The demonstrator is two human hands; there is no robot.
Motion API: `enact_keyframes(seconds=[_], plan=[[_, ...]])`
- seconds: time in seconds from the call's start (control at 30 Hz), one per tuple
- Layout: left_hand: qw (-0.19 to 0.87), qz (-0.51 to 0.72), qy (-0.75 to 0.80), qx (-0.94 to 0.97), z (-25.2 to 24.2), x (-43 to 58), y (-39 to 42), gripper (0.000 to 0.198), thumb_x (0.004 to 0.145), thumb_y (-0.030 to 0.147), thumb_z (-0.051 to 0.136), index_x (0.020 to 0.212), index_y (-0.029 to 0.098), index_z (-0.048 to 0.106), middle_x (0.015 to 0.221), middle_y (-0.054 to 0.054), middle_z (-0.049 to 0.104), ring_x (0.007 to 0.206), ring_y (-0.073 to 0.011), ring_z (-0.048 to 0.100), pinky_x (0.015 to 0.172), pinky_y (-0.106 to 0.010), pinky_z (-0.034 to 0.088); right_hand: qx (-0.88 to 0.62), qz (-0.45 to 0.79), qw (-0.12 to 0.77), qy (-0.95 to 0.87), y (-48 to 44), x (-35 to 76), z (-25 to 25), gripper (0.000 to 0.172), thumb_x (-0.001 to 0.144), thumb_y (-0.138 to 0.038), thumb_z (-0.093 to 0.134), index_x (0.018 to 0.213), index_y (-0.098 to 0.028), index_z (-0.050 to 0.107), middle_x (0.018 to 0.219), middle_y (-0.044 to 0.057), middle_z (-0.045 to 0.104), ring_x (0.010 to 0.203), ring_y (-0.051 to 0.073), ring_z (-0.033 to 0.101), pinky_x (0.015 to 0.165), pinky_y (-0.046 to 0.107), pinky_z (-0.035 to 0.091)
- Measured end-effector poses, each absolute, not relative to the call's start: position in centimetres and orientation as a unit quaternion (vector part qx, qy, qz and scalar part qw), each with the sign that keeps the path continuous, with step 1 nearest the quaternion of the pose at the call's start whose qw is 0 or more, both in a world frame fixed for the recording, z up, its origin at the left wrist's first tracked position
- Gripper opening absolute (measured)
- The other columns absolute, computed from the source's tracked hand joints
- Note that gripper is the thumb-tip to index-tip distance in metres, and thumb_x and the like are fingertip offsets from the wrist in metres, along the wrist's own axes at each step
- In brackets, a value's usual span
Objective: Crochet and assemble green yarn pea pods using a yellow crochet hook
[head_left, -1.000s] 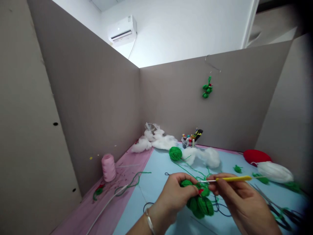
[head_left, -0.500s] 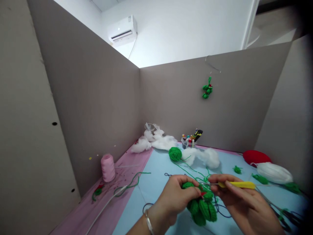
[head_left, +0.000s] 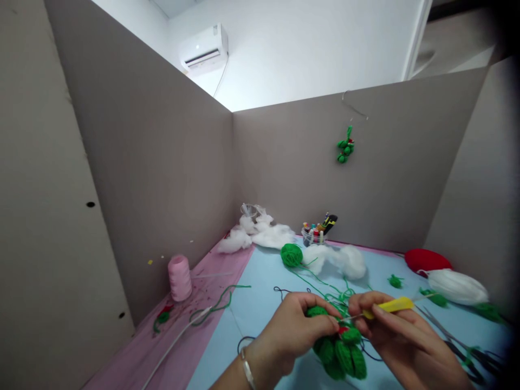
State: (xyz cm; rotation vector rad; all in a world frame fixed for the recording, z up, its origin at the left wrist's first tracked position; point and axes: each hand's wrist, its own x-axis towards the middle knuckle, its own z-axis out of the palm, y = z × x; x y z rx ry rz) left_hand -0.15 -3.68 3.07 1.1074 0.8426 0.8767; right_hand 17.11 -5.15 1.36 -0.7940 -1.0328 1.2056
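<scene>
My left hand [head_left: 294,327] is closed round a green crocheted piece [head_left: 339,349] made of several small lobes with a red spot, low in the middle of the view. My right hand [head_left: 400,336] pinches a crochet hook with a yellow handle [head_left: 389,306]; its metal tip points left into the top of the green piece. A strand of green yarn runs from the work back to a green yarn ball [head_left: 291,254] on the blue mat [head_left: 260,295]. A silver bracelet sits on my left wrist.
Grey partition walls enclose the table. A pink thread spool [head_left: 179,278] stands on the pink strip at left. White stuffing [head_left: 339,259], a tub of small supplies [head_left: 314,233], a red piece [head_left: 426,260], a white piece [head_left: 457,286] and scissors [head_left: 463,346] lie around. A green crocheted bunch [head_left: 344,150] hangs on the back wall.
Both hands and the green piece have sunk a little lower in the view. The hook's handle has tilted upward at its right end, with the tip staying at the work.
</scene>
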Motion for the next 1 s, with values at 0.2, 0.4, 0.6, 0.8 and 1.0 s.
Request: enact_keyframes(seconds=[0.2,0.4,0.6,0.8,1.0], plan=[[0.663,0.397,0.391,0.5,3.0,0.0,-3.7,0.021,0.053,0.017,0.061,0.073,0.013,0.066,0.06,0.003,0.057,0.056,-0.0088,0.047,0.054,-0.022,0.034,-0.363,0.489,0.633,-0.477,-5.4,17.2,1.1,0.018,0.072,-0.038,0.071,0.072,-0.019,0.073,0.076,0.007,0.067,0.059,0.017,0.061,0.054,0.025,0.054],[0.655,0.42,0.369,0.508,2.8,-0.2,-3.8,0.023,0.056,0.018,0.063,0.078,0.012,0.065,0.065,0.001,0.058,0.059,-0.0089,0.048,0.057,-0.022,0.036,-0.387,0.403,0.652,-0.512,-5.4,17.0,0.6,0.016,0.071,-0.038,0.075,0.074,-0.022,0.074,0.077,0.006,0.071,0.059,0.017,0.064,0.054,0.023,0.056],[0.665,0.458,0.325,0.492,2.4,-0.3,-3.5,0.032,0.051,0.011,0.068,0.081,0.013,0.058,0.062,0.002,0.058,0.058,-0.0104,0.051,0.059,-0.024,0.04,-0.433,0.336,0.612,-0.57,-4.8,17.1,-0.2,0.014,0.069,-0.037,0.076,0.075,-0.025,0.077,0.092,0.008,0.075,0.084,0.023,0.069,0.07,0.026,0.058],[0.663,0.486,0.301,0.483,3.0,-0.4,-3.7,0.034,0.055,0.008,0.06,0.088,0.013,0.055,0.063,0.003,0.055,0.06,-0.009,0.05,0.061,-0.023,0.039,-0.462,0.281,0.594,-0.595,-4.4,17.1,-1.1,0.02,0.07,-0.041,0.073,0.083,-0.027,0.079,0.099,0.007,0.074,0.1,0.026,0.065,0.082,0.025,0.055],[0.614,0.489,0.33,0.525,2.7,-0.5,-3.7,0.03,0.06,0.008,0.054,0.09,0.015,0.054,0.076,0.001,0.054,0.068,-0.01,0.049,0.063,-0.024,0.038,-0.461,0.377,0.638,-0.488,-4.6,16.3,-1.3,0.026,0.059,-0.044,0.081,0.077,-0.026,0.079,0.083,0.008,0.075,0.083,0.023,0.068,0.072,0.025,0.056]])
